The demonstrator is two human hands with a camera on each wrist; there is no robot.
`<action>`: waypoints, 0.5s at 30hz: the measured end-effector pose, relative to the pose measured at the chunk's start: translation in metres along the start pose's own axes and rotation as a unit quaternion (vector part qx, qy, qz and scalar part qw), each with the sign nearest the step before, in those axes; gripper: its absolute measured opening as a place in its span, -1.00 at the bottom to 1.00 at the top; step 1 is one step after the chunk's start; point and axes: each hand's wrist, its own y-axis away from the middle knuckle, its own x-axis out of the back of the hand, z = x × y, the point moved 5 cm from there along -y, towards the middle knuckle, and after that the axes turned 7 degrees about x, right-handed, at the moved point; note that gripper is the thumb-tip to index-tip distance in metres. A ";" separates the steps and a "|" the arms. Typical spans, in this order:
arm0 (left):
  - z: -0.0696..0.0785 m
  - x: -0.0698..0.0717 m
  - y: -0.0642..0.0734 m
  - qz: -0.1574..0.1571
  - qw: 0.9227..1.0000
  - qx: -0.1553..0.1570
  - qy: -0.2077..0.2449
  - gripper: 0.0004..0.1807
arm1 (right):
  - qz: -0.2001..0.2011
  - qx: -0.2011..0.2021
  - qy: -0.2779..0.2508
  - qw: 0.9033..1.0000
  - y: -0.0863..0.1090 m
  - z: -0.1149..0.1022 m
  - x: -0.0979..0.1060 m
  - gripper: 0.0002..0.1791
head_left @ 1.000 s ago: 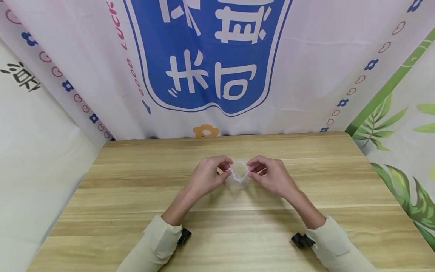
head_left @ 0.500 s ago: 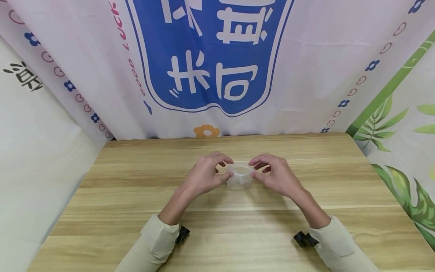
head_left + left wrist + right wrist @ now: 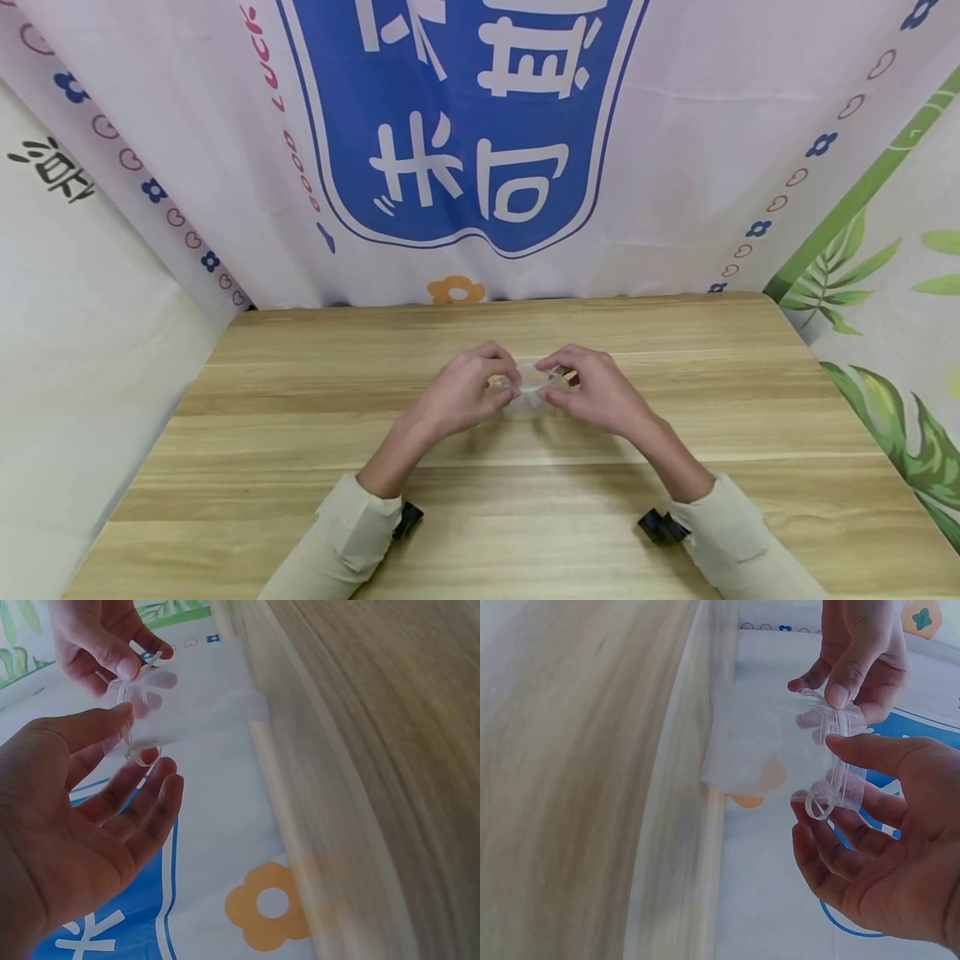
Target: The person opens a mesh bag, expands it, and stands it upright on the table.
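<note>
A small translucent plastic container (image 3: 527, 408) stands mouth up on the wooden table, between the hands. Its body (image 3: 742, 742) looks frosted in the right wrist view, with a clear, thin rim piece and a curved, loop-like edge (image 3: 819, 808) at the top. My left hand (image 3: 467, 390) pinches the rim's left side between thumb and fingers. At the opposite side my right hand (image 3: 600, 393) pinches it too, thumb in front and fingers behind. Whether the clear rim piece is separate from the container cannot be told. Fingers hide parts of the rim.
The wooden table (image 3: 480, 517) extends around the hands. Behind its far edge hangs a printed cloth (image 3: 675, 208) with a blue emblem. Further cloth with leaf prints (image 3: 885, 333) hangs at the right. Dark wrist devices (image 3: 660, 527) sit at the sleeve cuffs.
The fingers spread a little apart along the rim half a second ago, and now they have drawn closer together over the container's mouth. The container stays in about the same place.
</note>
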 end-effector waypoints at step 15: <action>0.001 0.000 0.003 -0.063 0.998 0.005 -0.029 -0.87 | 0.011 -0.017 -0.006 1.000 0.001 0.000 -0.005 -0.57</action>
